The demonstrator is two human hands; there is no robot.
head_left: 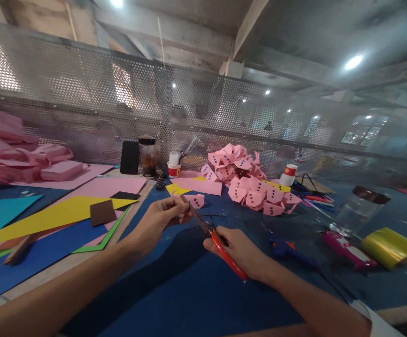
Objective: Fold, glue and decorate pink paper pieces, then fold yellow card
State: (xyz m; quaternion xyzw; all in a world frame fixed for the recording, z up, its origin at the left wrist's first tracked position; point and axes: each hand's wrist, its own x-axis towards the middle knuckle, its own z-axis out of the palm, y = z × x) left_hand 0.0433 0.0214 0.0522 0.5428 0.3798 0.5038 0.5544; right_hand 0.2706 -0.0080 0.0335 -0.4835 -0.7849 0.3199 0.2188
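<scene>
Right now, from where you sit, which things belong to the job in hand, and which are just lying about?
Seemingly in use:
- scissors, in the right hand
- thin strip, in the left hand
- probably the dotted pink pieces

Likely just lying about:
- jars
- paper cups
- yellow roll

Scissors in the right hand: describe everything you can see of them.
The scissors have glossy red handles, seemingly plastic-coated, and dark, metal-looking blades. The right hand grips the handles, covering part of them; one red end sticks out below the hand. They are held slantwise above the blue work surface, blades pointing away from the wearer. A thin brownish strip, pinched by the left hand, runs to the blades; exact contact is unclear.
</scene>
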